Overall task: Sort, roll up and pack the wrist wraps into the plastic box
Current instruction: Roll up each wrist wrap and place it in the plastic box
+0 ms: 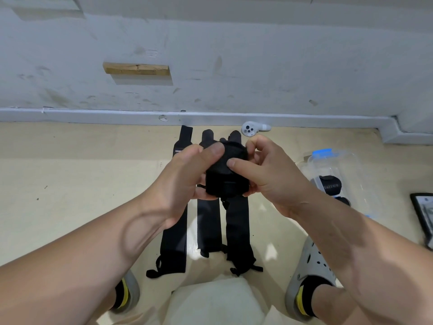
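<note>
A black rolled wrist wrap is held in mid-air between both hands. My left hand grips its left side, thumb over the top. My right hand grips its right side, with the thumb pressing on the front of the roll. Below, three black wrist wraps lie flat on the floor side by side: the left one, the middle one and the right one. The clear plastic box with a blue clip stands to the right and holds rolled black wraps.
A white controller lies by the grey skirting at the wall. A black flat object sits at the right edge. My grey shoes stand at both sides of the laid-out wraps. A wooden block is fixed on the wall.
</note>
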